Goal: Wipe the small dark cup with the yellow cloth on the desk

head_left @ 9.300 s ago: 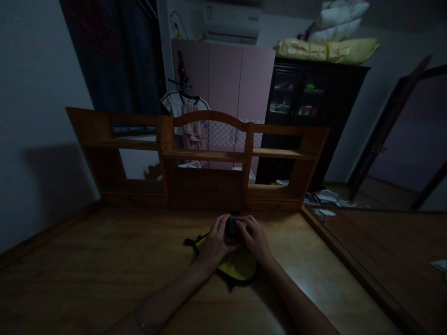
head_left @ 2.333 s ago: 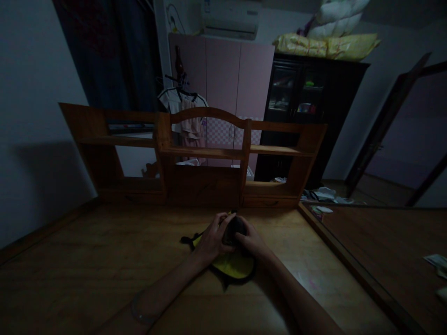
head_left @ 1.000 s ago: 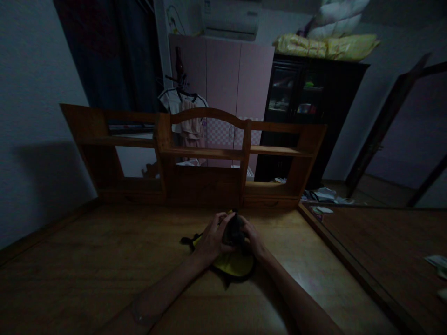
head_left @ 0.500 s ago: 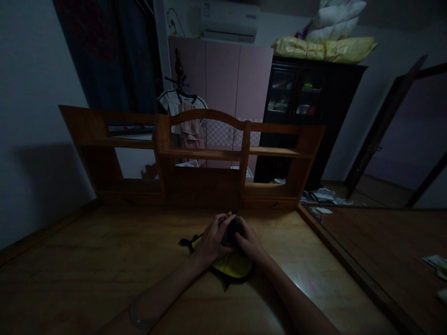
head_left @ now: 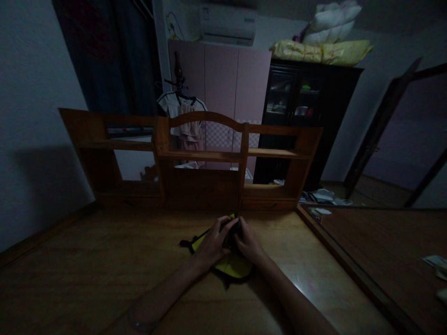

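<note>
A flat yellow piece with black edging [head_left: 233, 266] lies on the wooden desk top [head_left: 139, 260], with a dark tab sticking out at its left. Above it, both hands close around a dark rounded object [head_left: 230, 237], whose kind I cannot make out in the dim light. My left hand [head_left: 214, 242] curves over its left side, fingers bent across the top. From the right, my right hand [head_left: 248, 239] grips the same object, with its fingertips near the left hand's. Much of the object is hidden by the fingers.
A wooden shelf unit [head_left: 202, 155] with compartments and drawers runs along the desk's back edge. On the left is a white wall [head_left: 35, 139]. A raised wooden rim [head_left: 335, 251] borders the right side, with papers [head_left: 323, 195] beyond it.
Fingers of both hands have shifted over the top of the dark object, covering more of it. The yellow piece stays in nearly the same place.
</note>
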Demonstrator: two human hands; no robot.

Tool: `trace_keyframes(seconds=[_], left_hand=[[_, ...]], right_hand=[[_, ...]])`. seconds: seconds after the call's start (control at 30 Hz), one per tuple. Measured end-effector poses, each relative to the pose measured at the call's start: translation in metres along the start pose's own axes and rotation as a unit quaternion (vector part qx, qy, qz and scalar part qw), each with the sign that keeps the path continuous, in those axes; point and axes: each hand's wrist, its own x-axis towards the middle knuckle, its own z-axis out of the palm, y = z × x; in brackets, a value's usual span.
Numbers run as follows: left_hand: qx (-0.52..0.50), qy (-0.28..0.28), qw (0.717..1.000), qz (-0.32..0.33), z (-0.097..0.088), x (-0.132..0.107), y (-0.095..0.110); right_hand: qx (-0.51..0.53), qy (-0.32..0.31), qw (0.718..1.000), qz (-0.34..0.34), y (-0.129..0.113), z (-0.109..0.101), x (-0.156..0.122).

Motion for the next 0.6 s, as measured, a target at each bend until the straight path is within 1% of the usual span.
trace_keyframes(seconds=[0.17, 0.37, 0.6], left_hand=[[0.003, -0.001, 1.0, -0.003, 0.0005, 0.0, -0.0006], [-0.002, 0.002, 1.0, -0.01, -0.0013, -0.0002, 0.0044], [-0.016, -0.007, 1.0, 0.006, -0.0021, 0.0013, 0.0079]], right_hand=[[-0.026, -0.006, 1.0, 0.002, -0.0022, -0.0004, 0.0004], [-0.044, -0.005, 0.999, 0.004, -0.0039, -0.001, 0.0019], [-0.038, 0.002, 0.999, -0.002, -0.0036, -0.0018, 0.0015]])
